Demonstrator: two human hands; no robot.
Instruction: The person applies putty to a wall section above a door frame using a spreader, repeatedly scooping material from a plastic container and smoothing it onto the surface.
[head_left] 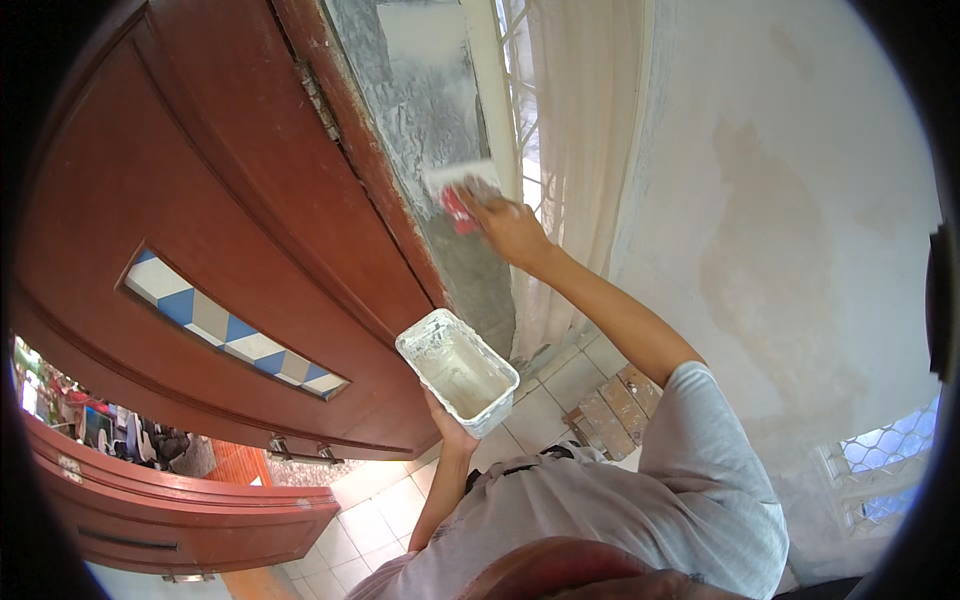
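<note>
My right hand (505,225) is closed round the red handle of a putty knife (458,205). Its wide, pale blade lies at the grey wall strip (425,110) between the door frame and the window. White filler coats the upper part of that strip, thin and streaky lower down, with bare grey cement below. My left hand (452,425) grips a white rectangular tub (480,408) from beneath and the side, holding it tilted below the strip. White paste smears the tub's inner walls and rim. Most of the left fingers are hidden behind the tub.
A reddish-brown wooden door (230,190) with a patterned glass inset fills the left side. A cream curtain (585,130) hangs at the barred window. Stained wooden boards (612,412) lie on the tiled floor (375,520). The right wall (780,230) has damp-looking patches.
</note>
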